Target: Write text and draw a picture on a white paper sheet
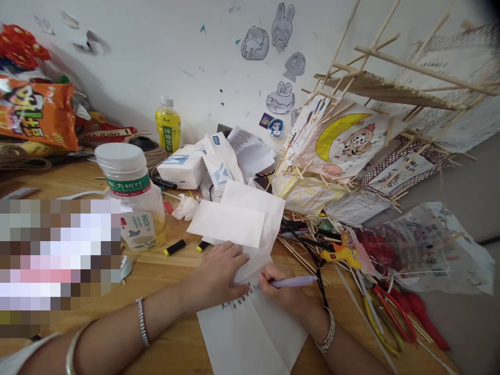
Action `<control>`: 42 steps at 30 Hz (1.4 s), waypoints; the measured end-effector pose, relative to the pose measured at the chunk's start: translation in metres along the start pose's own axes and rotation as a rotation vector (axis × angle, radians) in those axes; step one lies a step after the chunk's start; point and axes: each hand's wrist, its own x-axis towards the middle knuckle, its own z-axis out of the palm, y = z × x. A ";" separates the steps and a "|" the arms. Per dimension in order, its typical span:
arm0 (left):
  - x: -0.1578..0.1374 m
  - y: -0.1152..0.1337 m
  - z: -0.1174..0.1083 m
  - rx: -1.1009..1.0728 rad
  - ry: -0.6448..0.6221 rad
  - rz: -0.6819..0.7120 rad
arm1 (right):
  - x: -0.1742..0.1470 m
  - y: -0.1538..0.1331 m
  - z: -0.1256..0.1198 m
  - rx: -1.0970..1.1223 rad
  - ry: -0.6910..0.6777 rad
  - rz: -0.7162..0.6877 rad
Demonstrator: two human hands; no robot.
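A creased white sheet of paper (250, 333) lies on the wooden table, with rows of black handwritten characters near its upper part. My left hand (219, 271) rests flat on the sheet's upper left, fingers stretched out. In my right hand (283, 289) is a light purple pen (295, 282), gripped between thumb and fingers beside the writing; its tip is hidden by the fingers. Just beyond my left fingertips are a blank white slip (228, 223) and a larger white sheet (269, 203) under it. A black marker cap with a yellow end (174, 247) sits to the left.
A large clear bottle (142, 224) with a white lid stands left. Behind are a yellow drink bottle (167, 125) and tissue packs (182, 169). On the right are a stick frame with drawn paper panels (339, 138), a yellow glue gun (344, 255) and red-handled scissors (394, 312).
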 end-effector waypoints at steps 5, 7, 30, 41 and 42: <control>0.001 0.000 0.001 -0.007 -0.009 -0.004 | 0.001 -0.002 0.000 -0.011 0.008 -0.001; 0.001 -0.001 0.001 -0.007 -0.002 -0.002 | 0.002 -0.002 0.000 -0.016 0.015 -0.010; 0.001 -0.001 0.002 0.007 -0.004 -0.003 | 0.000 0.001 0.000 0.008 0.005 0.016; 0.000 -0.001 0.003 0.002 0.012 0.011 | 0.000 0.001 0.000 0.044 0.005 0.005; 0.000 -0.002 0.003 0.000 0.016 0.012 | 0.000 0.000 0.000 0.047 0.006 0.002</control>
